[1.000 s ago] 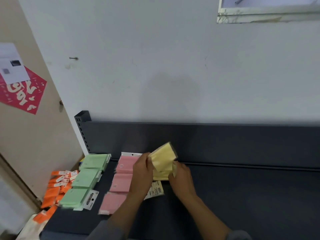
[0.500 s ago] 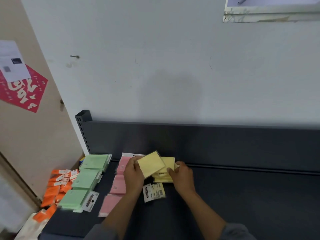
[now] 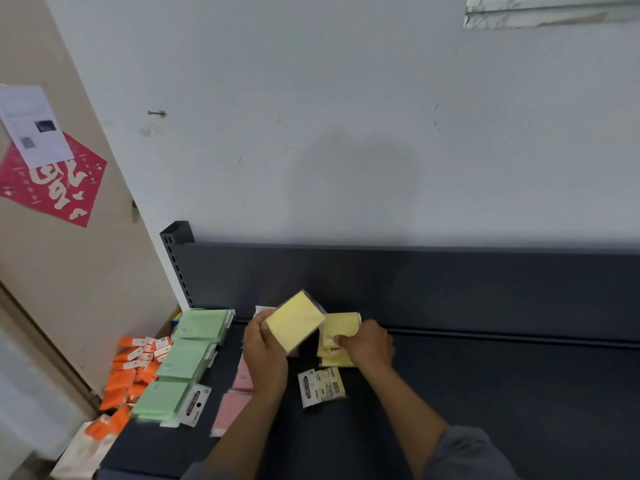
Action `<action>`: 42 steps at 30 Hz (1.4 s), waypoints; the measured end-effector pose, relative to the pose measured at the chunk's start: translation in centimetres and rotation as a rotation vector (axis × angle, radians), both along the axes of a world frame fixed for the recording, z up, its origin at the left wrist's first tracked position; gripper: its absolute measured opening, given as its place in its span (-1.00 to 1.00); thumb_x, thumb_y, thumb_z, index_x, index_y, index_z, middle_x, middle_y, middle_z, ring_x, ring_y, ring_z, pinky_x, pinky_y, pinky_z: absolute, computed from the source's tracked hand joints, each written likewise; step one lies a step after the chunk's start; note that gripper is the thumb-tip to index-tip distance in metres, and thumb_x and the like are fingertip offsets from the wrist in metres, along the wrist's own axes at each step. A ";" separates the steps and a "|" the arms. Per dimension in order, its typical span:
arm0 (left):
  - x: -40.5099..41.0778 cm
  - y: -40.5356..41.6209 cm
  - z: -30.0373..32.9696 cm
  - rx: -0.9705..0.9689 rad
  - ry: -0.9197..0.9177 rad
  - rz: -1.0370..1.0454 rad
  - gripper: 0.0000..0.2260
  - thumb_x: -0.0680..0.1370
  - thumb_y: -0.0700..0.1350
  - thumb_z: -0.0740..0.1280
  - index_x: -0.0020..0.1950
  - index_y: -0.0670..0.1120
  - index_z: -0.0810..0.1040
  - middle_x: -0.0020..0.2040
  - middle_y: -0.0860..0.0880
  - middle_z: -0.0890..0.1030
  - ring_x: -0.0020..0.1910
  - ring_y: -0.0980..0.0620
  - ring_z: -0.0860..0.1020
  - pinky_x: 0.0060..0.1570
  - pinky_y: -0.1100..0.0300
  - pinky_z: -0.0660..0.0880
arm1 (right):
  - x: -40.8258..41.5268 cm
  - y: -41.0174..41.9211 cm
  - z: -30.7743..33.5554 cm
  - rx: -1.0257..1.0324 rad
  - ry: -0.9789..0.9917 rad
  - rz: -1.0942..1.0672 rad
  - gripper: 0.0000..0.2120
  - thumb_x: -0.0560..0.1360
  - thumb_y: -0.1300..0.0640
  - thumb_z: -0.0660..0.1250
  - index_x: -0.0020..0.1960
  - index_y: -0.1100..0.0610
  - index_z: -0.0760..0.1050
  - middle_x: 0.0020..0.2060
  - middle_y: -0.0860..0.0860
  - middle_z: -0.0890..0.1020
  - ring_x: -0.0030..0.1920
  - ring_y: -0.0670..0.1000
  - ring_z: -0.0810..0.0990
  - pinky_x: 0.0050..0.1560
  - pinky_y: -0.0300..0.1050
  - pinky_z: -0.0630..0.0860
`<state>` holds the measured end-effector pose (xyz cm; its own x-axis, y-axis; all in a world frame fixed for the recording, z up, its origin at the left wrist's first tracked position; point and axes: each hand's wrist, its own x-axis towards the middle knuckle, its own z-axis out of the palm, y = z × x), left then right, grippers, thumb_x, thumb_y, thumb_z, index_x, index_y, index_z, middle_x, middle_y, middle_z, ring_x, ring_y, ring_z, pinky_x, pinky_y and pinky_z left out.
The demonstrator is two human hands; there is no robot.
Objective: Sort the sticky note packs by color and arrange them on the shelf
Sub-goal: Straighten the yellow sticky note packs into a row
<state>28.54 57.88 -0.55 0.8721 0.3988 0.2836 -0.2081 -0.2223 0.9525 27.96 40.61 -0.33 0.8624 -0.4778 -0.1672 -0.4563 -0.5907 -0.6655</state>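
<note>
Head view. Left hand (image 3: 265, 348) grips a yellow pack (image 3: 295, 321) by its lower-left edge, fingers curled round it, pack lifted and tilted above the dark shelf (image 3: 502, 393). Right hand (image 3: 369, 344), just beside it, rests on the yellow stack (image 3: 341, 336) on the shelf, fingers curled over the top pack; whether it pinches or only presses, cannot tell. Another yellow pack, label side up (image 3: 322, 387), lies between the two forearms. Pink packs (image 3: 232, 408) partly hidden under the left forearm. Green packs (image 3: 183, 358) in a row further left of the left hand. Orange packs (image 3: 130, 372) heaped beyond the shelf's left edge
</note>
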 end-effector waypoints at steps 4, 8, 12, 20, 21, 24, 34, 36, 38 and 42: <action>0.5 0.2 -0.1 0.037 -0.007 -0.006 -0.80 0.70 -0.17 0.14 0.19 0.00 0.54 0.11 0.03 0.56 0.08 0.15 0.51 0.04 0.16 0.47 | 0.3 -0.1 0.1 0.096 0.032 -0.012 -0.55 0.34 -0.16 0.55 0.07 0.07 0.53 0.08 0.06 0.63 0.17 0.17 0.54 0.20 0.12 0.50; 0.7 -0.2 -0.2 0.056 -0.013 -0.022 -0.78 0.70 -0.16 0.13 0.22 -0.06 0.55 0.12 0.02 0.55 0.11 0.09 0.51 0.02 0.27 0.40 | 0.2 0.4 0.2 0.139 -0.001 -0.025 -0.63 0.34 -0.12 0.55 0.00 0.05 0.52 0.04 0.04 0.64 0.13 0.15 0.57 0.18 0.13 0.53; 0.4 -0.7 -0.2 0.058 -0.020 -0.055 -0.77 0.71 -0.17 0.13 0.24 -0.08 0.55 0.14 0.01 0.55 0.14 0.06 0.51 0.12 0.12 0.45 | 0.1 1.0 0.0 0.151 -0.025 -0.011 -0.67 0.31 -0.13 0.52 -0.04 0.02 0.56 -0.01 0.01 0.65 0.10 0.14 0.59 0.12 0.11 0.57; 0.5 -1.2 0.4 -0.108 0.127 -0.145 -0.67 0.61 -0.24 0.29 0.33 0.04 0.46 0.12 0.08 0.53 0.05 0.06 0.57 -0.06 -0.07 0.64 | -4.3 -1.8 0.4 0.540 -0.313 -0.246 -0.88 0.52 0.16 0.45 0.02 0.12 0.55 -0.04 0.05 0.65 -0.10 -0.01 0.61 -0.22 -0.15 0.51; 0.5 -1.5 0.3 -0.112 0.119 -0.162 -0.64 0.60 -0.27 0.30 0.34 0.04 0.44 0.12 0.05 0.55 0.07 0.05 0.58 -0.05 0.02 0.62 | -5.0 -2.2 0.3 0.614 -0.325 -0.280 -0.93 0.52 0.16 0.44 -0.02 0.10 0.58 -0.05 0.05 0.67 -0.09 0.00 0.62 -0.17 -0.10 0.56; 0.2 -2.8 -0.1 -0.097 0.134 -0.218 -0.65 0.60 -0.25 0.33 0.34 0.02 0.41 0.18 0.00 0.55 0.15 0.05 0.55 0.07 0.17 0.50 | -7.0 -3.5 -0.1 0.828 -0.336 -0.377 -0.89 0.54 0.17 0.43 0.06 0.13 0.61 -0.05 0.05 0.68 -0.04 0.05 0.64 -0.04 0.03 0.63; 1.0 -5.1 -1.9 0.089 0.227 -0.323 -0.71 0.67 -0.12 0.23 0.38 -0.07 0.53 0.28 0.02 0.58 0.25 0.04 0.51 0.25 0.13 0.40 | -10.7 -4.5 0.3 0.986 -0.272 -0.041 -0.79 0.58 0.22 0.38 0.19 0.25 0.58 -0.05 0.15 0.74 -0.04 0.17 0.73 -0.16 -0.02 0.63; 0.9 -4.6 -1.3 0.063 0.223 -0.309 -0.74 0.68 -0.11 0.20 0.34 -0.02 0.56 0.25 0.06 0.58 0.22 0.06 0.52 0.27 0.10 0.42 | -10.6 -3.8 0.0 0.927 -0.229 0.051 -0.78 0.56 0.26 0.39 0.19 0.27 0.58 -0.05 0.17 0.73 -0.05 0.18 0.73 -0.18 -0.01 0.64; 0.7 -3.9 -1.1 0.040 0.212 -0.347 -0.77 0.67 -0.14 0.20 0.22 0.04 0.60 0.18 0.07 0.64 0.16 0.06 0.58 0.24 0.04 0.49 | -10.1 -2.6 -0.5 0.850 -0.196 0.123 -0.76 0.53 0.29 0.42 0.20 0.25 0.58 -0.03 0.18 0.72 -0.06 0.15 0.73 -0.19 -0.01 0.66; -0.3 -2.4 -1.4 0.182 0.205 -0.471 -0.80 0.64 -0.16 0.25 0.09 0.05 0.64 0.02 0.09 0.68 0.03 0.08 0.62 0.04 0.16 0.55 | -8.5 -0.2 -1.6 0.581 -0.233 0.185 -0.78 0.47 0.26 0.49 0.10 0.15 0.63 -0.05 0.10 0.70 -0.12 0.05 0.71 -0.17 -0.02 0.68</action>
<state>28.27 55.51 -1.92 0.9892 -0.0877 0.1170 -0.1390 -0.3150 0.9389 19.47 40.42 -1.97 0.9667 -0.2058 -0.1519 -0.1863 -0.1595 -0.9695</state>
